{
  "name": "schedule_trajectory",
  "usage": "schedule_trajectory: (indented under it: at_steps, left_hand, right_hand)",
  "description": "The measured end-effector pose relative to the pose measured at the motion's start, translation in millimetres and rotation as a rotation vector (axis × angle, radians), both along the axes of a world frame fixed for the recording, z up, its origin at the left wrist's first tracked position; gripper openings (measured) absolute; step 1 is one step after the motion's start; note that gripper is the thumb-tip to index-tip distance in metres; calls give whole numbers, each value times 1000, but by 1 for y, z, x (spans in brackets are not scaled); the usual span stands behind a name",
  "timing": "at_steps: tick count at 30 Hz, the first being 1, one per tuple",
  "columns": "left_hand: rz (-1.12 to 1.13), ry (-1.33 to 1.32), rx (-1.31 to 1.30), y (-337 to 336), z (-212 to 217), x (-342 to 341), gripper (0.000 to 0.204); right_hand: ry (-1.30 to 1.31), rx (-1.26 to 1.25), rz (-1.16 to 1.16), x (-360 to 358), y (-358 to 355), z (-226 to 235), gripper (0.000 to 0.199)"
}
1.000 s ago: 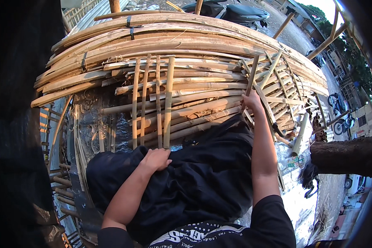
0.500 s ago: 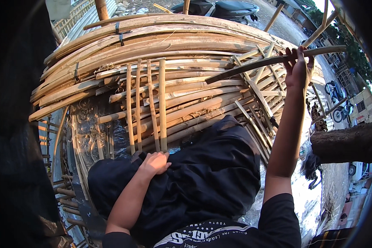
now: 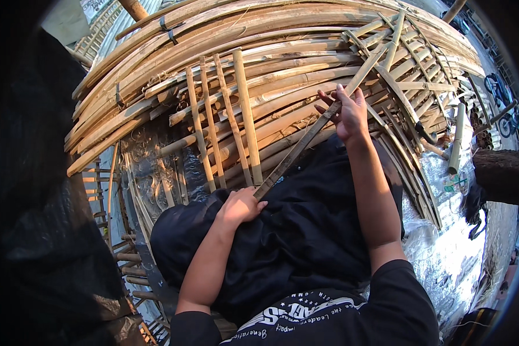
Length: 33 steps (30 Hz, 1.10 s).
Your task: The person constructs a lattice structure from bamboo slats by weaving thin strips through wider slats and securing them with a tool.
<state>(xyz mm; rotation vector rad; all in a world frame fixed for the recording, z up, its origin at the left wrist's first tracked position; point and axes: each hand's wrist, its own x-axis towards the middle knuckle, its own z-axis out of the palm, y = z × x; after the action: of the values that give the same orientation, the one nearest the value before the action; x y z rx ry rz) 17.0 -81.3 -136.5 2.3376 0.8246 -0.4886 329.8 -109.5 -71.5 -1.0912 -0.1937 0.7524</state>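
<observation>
A long bamboo strip (image 3: 301,151) slants across my lap, its far end rising over the stacked bamboo. My right hand (image 3: 350,115) holds it at the upper middle, thumb and index finger pinching while the other fingers are spread. At its lower end my left hand (image 3: 240,206) is closed, resting on the dark cloth (image 3: 294,230) over my legs, with the strip running in between thumb and fingers. Just beyond the left hand, several narrow bamboo strips (image 3: 248,118) stand side by side, leaning on the pile.
Split bamboo poles (image 3: 225,46) lie heaped ahead, some tied with black bands. Crossed bamboo slats (image 3: 424,75) form a lattice at the right. A curved dark handle (image 3: 427,136) lies near it. A tree trunk (image 3: 497,176) and silvery sheeting (image 3: 444,254) are farther right.
My right hand has come down and inward from the far right, bringing the strip's lower end to my left hand. The whole view has shifted slightly.
</observation>
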Motion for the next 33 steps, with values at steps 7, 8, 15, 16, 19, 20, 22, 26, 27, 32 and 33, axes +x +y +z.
schedule_trajectory:
  at_steps: [7,8,15,16,19,20,22,26,27,32,33]
  left_hand:
    - [-14,-18,-7,1,2,3,39]
    - [-14,-15,-9,1,4,3,39]
    - [-86,-3,36,1,-5,2,41]
    - [-98,6,46,0,-6,2,41]
    - [-96,8,50,-1,-2,3,42]
    - [-100,0,53,-1,-1,3,42]
    - [-99,47,57,-1,-1,3,42]
    - [-102,12,76,-1,-7,2,34]
    - [-114,-17,77,-1,-6,3,35]
    - [-90,-156,67,-3,-8,1,35]
    - [-95,-147,79,-3,-8,1,35]
  right_hand:
    - [3,9,46,2,0,1,18]
    - [22,9,58,-2,0,3,17]
    - [123,-37,176,-12,-1,3,22]
    - [178,-65,202,-11,-2,2,25]
    - [314,21,324,-15,-6,4,29]
    - [339,49,380,-17,-6,5,28]
    - [408,118,412,-23,-6,7,27]
    - [529,255,496,-24,-7,-2,28]
    - [587,294,527,-24,-7,-3,29]
    - [674,300,547,-37,-6,-3,31]
    - [674,295,555,-40,-6,-3,31]
